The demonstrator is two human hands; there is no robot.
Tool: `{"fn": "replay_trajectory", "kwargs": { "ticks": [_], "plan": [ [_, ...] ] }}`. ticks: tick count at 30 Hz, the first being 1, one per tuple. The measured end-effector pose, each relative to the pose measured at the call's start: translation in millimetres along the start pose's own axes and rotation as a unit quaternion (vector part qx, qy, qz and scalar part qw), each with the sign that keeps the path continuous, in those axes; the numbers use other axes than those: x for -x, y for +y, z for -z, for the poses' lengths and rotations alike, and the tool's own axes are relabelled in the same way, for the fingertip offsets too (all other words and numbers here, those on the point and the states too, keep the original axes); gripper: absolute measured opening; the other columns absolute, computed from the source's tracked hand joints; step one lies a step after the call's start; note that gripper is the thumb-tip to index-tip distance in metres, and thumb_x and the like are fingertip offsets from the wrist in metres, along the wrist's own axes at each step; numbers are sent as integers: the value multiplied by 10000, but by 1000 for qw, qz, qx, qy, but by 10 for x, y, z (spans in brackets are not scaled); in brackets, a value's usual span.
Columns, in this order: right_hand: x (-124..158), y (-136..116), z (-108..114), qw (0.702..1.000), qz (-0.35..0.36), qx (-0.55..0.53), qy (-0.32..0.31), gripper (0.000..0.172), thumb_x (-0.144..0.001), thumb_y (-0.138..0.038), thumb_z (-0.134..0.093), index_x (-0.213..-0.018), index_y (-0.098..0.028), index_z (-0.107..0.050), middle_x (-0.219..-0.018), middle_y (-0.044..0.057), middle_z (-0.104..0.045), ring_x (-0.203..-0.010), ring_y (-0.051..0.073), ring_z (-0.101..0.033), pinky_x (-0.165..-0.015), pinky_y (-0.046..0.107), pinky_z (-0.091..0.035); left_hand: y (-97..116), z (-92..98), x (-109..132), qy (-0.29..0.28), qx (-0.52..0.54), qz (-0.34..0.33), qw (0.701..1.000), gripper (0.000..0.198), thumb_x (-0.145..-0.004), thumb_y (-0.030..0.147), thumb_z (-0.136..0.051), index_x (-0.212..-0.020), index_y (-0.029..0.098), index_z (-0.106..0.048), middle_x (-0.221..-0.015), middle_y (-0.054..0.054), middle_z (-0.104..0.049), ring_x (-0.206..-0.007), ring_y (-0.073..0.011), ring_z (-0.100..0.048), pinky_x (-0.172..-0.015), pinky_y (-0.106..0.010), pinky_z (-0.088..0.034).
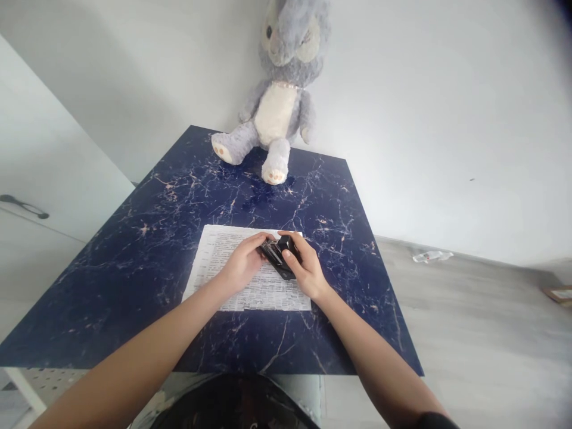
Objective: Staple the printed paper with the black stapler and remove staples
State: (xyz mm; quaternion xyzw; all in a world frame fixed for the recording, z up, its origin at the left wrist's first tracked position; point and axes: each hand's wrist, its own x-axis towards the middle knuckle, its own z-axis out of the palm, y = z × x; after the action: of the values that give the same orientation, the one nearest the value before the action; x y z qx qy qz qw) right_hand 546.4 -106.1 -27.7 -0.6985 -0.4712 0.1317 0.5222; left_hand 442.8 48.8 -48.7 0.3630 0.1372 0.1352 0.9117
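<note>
Over a sheet of printed paper (206,262), both hands hold a small black device with shiny metal-like parts (279,262); its exact kind cannot be made out. My left hand (243,262) has its fingers closed on the left end of the device. On the other side, my right hand (308,267) wraps the right end, with the thumb across its top. The device is tilted, and fingers cover part of it. Dense lines of text fill the paper, which lies flat under the hands.
A dark blue marbled table (152,238) spreads beneath everything. At its far edge sits a large grey plush toy (277,107) against the wall. White drawers (40,155) stand to the left. A clear plastic item (432,256) lies on the floor at right.
</note>
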Motion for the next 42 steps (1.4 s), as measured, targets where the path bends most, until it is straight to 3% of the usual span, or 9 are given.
{"fn": "replay_trajectory", "kwargs": {
  "ticks": [5,10,14,19,22,25,28,31,42],
  "plan": [
    [-29,65,-7,1000,-16,-20,7,379,-1034,-447,-554,-1359,-258,-596,-1130,56,-674,-954,218,-634,-894,375,-504,-27,-22,-26,29,16,-13,999,183,-873,298,-748,-907,120,-779,-832,-52,-662,-752,-155,-576,-679,-280,-455],
    [-101,208,52,983,-96,-154,16,384,-997,-509,-599,-1269,-251,-682,-1153,50,-714,-1017,247,-655,-905,377,-509,-59,28,-70,72,32,-43,996,109,-855,213,-734,-861,113,-775,-876,-72,-690,-775,-160,-593,-692,-285,-473],
    [-155,271,87,933,-175,-313,13,370,-982,-506,-605,-1181,-229,-747,-1146,50,-739,-1073,263,-657,-962,392,-503,-84,77,-87,61,37,-72,995,125,-883,209,-711,-903,109,-783,-896,-82,-700,-810,-168,-612,-725,-286,-490],
    [-157,281,69,870,-217,-441,42,328,-931,-442,-684,-1147,-202,-739,-1138,71,-744,-1040,266,-673,-945,422,-557,-77,37,-73,85,81,-82,990,89,-888,185,-713,-896,118,-771,-933,-76,-701,-828,-162,-625,-721,-277,-505],
    [-151,268,60,831,-247,-497,32,318,-973,-432,-628,-1208,-226,-685,-1227,75,-715,-1062,272,-688,-880,451,-616,-54,10,-67,91,97,-81,988,67,-886,159,-707,-882,119,-761,-920,-71,-696,-810,-155,-626,-723,-277,-513],
    [-161,274,54,811,-282,-512,19,311,-1010,-424,-561,-1230,-220,-642,-1195,94,-722,-923,255,-735,-738,408,-650,-32,-1,-61,79,90,-72,990,82,-889,155,-695,-907,108,-760,-904,-76,-687,-798,-157,-626,-721,-275,-519],
    [-171,298,49,817,-275,-505,43,257,-1007,-376,-552,-1155,-192,-652,-1090,103,-742,-792,233,-741,-638,355,-639,-6,-17,-50,76,84,-53,992,104,-906,166,-670,-928,111,-755,-888,-78,-678,-795,-166,-629,-730,-283,-529],
    [-169,311,50,832,-253,-489,64,234,-972,-365,-591,-1084,-180,-679,-996,91,-745,-748,231,-732,-640,363,-638,17,-30,-43,76,89,-43,992,141,-944,202,-635,-937,117,-748,-907,-81,-669,-815,-172,-627,-754,-293,-539],
    [-158,347,96,893,-222,-382,91,371,-895,-528,-689,-1025,-182,-718,-950,84,-734,-812,271,-702,-665,437,-635,22,83,-104,153,131,-77,977,194,-995,242,-579,-967,120,-727,-1038,-124,-701,-1032,-202,-660,-989,-329,-536]
  ]
}}
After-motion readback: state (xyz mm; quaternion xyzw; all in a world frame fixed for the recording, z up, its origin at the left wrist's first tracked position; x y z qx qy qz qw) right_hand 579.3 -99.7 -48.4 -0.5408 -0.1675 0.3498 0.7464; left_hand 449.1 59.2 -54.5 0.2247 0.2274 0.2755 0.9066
